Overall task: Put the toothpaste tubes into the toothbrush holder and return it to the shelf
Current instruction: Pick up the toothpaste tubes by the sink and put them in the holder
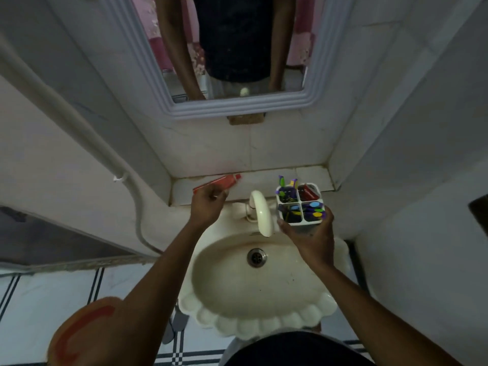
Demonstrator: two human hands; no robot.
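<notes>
A red toothpaste tube (221, 182) lies on the tiled shelf (264, 178) behind the basin, cap pointing right. My left hand (208, 202) is on its near end, fingers curled around it. My right hand (311, 233) holds a white four-compartment toothbrush holder (299, 203) over the basin's right rim, just in front of the shelf. Its back right compartment has a red tube (307, 193) in it. The other compartments hold purple, green and yellow toothbrushes.
A cream tap (261, 212) curves over the scalloped cream basin (253, 320) between my hands. A white-framed mirror (237, 107) hangs above the shelf. Tiled walls close in on both sides. An orange and red object (89, 331) sits low at the left.
</notes>
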